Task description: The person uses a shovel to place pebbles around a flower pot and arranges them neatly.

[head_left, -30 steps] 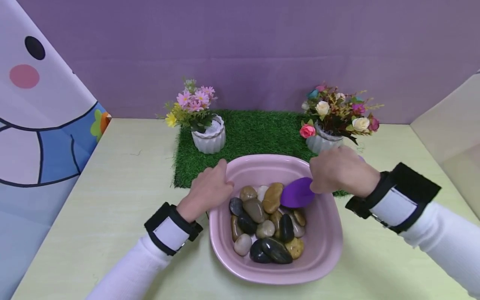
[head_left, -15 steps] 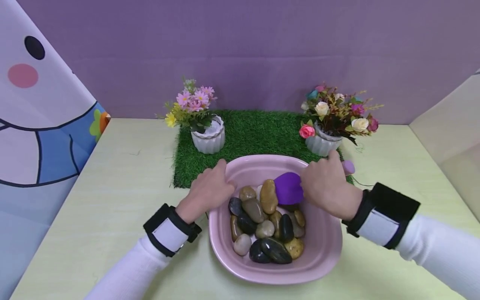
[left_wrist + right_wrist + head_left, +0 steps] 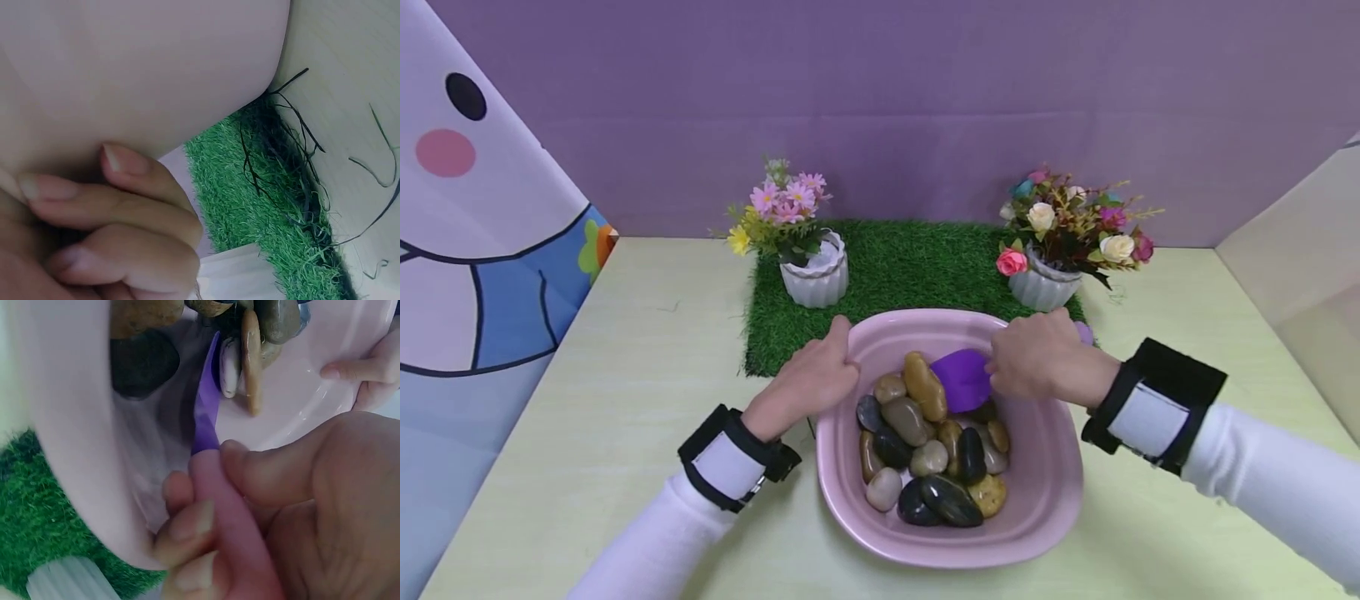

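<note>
A pink basin (image 3: 1037,517) holds several smooth stones (image 3: 951,498) in brown, black, grey and white. My left hand (image 3: 812,375) grips its left rim, thumb on the inside; in the left wrist view the curled fingers (image 3: 125,206) press against the outer wall. My right hand (image 3: 1045,354) grasps the pink handle (image 3: 225,519) of a small toy shovel, its fingers wrapped round it. The shovel's purple blade (image 3: 962,381) stands in the far part of the basin, beside a long tan stone (image 3: 925,386). In the head view the hand hides most of the handle.
Behind the basin lies a green turf mat (image 3: 917,267). A white pot of pink and yellow flowers (image 3: 815,275) stands on its left, another pot with roses (image 3: 1045,283) on its right, close to my right hand. A purple cloth (image 3: 880,108) hangs behind.
My right hand has moved left with the shovel, and the purple blade has shifted left too. The long tan stone has slid left and tilted. My left hand stays on the rim.
</note>
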The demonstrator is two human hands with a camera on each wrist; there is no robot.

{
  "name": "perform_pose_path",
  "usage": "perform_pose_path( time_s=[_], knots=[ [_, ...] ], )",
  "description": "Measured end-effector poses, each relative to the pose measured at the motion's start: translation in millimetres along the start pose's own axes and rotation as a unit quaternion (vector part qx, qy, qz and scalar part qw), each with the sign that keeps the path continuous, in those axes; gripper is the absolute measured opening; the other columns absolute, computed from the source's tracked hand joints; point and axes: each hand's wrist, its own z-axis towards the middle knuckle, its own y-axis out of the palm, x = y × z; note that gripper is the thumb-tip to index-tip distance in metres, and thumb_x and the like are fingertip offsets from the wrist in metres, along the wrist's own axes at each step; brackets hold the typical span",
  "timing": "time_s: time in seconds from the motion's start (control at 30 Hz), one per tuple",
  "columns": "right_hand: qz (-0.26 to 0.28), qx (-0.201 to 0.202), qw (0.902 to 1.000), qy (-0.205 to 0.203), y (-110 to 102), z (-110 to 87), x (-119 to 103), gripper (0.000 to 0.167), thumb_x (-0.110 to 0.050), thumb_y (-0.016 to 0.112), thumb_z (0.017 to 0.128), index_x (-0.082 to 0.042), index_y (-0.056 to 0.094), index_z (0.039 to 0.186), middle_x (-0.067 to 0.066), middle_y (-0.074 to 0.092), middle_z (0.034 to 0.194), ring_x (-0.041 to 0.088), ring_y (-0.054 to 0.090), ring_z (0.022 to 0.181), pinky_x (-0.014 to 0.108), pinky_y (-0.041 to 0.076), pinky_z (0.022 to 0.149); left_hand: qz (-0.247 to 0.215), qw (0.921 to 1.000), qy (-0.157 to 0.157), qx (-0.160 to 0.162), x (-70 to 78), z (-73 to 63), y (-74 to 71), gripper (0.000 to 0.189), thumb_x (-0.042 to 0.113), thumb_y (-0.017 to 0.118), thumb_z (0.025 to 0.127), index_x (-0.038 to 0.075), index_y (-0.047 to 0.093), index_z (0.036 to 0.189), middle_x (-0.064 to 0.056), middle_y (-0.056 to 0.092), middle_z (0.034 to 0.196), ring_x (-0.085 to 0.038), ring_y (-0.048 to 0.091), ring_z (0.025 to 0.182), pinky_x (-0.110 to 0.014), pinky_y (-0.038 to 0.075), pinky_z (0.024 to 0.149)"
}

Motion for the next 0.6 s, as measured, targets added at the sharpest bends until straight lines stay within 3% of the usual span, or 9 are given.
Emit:
perform_pose_path(
  time_s=[0.17,0.37,0.6],
  knots=[
    [0.070,-0.018,0.9971,-0.024,1,3.4,1,0.038,-0.028,0.055,0.101,-0.017,0.051,0.065,0.002,0.051,0.068,0.018,0.053,0.060,0.032,0.041,0.050,0.018,0.9998,-0.005,0.009,2.6,-0.8,2.9,0.027,0.007,0.044,0.095,0.002,0.041,0.121,-0.018,0.061,0.081,-0.022,0.066,0.054,-0.036,0.051,0.045],
    [0.078,-0.014,0.9955,-0.051,2,9.3,-3,0.039,-0.031,0.055,0.103,-0.017,0.052,0.067,0.002,0.055,0.073,0.018,0.055,0.062,0.036,0.047,0.054,0.033,0.9991,-0.005,0.025,3.2,-1.6,5.3,0.025,0.009,0.045,0.096,0.004,0.041,0.120,-0.018,0.059,0.084,-0.023,0.065,0.055,-0.037,0.050,0.045],
    [0.087,-0.003,0.9948,-0.054,6,11.1,-6,0.040,-0.030,0.059,0.102,-0.018,0.051,0.066,0.001,0.054,0.069,0.019,0.055,0.062,0.042,0.048,0.065,0.028,0.9993,-0.006,0.025,0.3,-1.5,4.9,0.028,0.009,0.045,0.096,0.004,0.041,0.123,-0.019,0.060,0.086,-0.023,0.065,0.055,-0.037,0.051,0.044]
  ],
)
